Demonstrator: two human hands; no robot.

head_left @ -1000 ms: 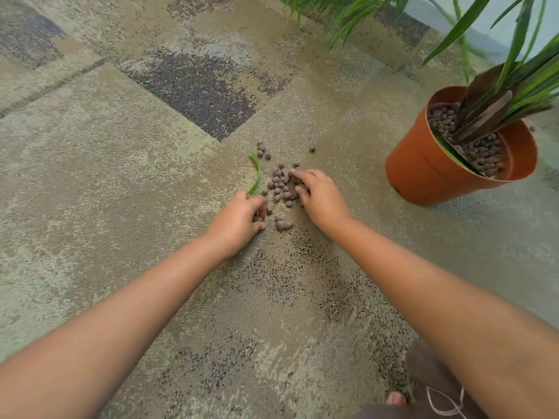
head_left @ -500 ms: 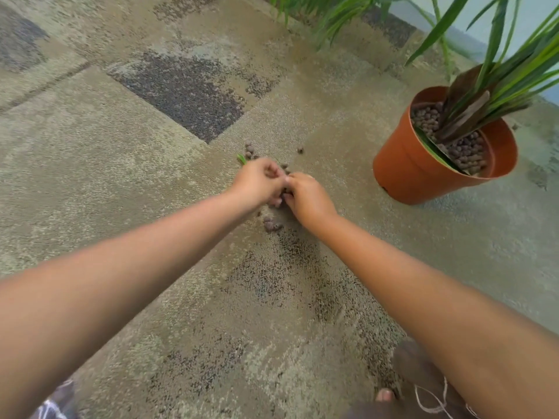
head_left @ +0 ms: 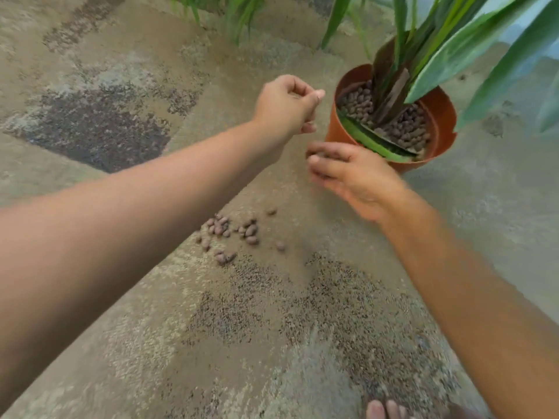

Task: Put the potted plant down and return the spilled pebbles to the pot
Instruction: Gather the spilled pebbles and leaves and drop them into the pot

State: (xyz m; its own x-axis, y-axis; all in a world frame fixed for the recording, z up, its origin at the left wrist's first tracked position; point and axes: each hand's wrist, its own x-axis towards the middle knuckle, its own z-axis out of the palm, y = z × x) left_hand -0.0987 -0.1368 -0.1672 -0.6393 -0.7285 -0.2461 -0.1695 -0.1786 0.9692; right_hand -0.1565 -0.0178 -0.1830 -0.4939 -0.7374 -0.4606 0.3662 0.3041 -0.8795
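A: Nearest the camera, bottom edge, toes [head_left: 384, 410] on the carpet [head_left: 127, 343]. Mottled tan carpet with dark speckled patches.

B: Next out?

A: Loose pebbles [head_left: 234, 232] on the carpet, between the two forearms. One small cluster with a few strays around it. Neither hand is touching them.

B: Right hand?

A: Right hand [head_left: 355, 178] is up off the carpet, just beside the near wall of the pot [head_left: 338, 133]. It overlaps the pot's lower edge in view; can't tell whether it touches. Fingers [head_left: 325, 154] are curled in toward the thumb, narrow. Something dark shows at the fingertips, looks like pebbles, but it's motion-blurred, so I can't tell for sure that it is holding any.

B: Left hand?

A: Left hand [head_left: 286, 105] is raised, further out, just left of the pot rim. Loose fist, thumb and forefinger pinched together. A bit of brown shows inside the curl, too small to name. Not touching the pot.

B: Pot itself?

A: Orange plastic, standing upright on the carpet, upper right. Filled with brown pebbles around the plant [head_left: 447, 46], which has long green leaves reaching up and right out of frame. One green leaf lies flat along the inside of the near rim.

B: Anything past that?

A: More green leaves [head_left: 239, 10] along the top edge, blurred.
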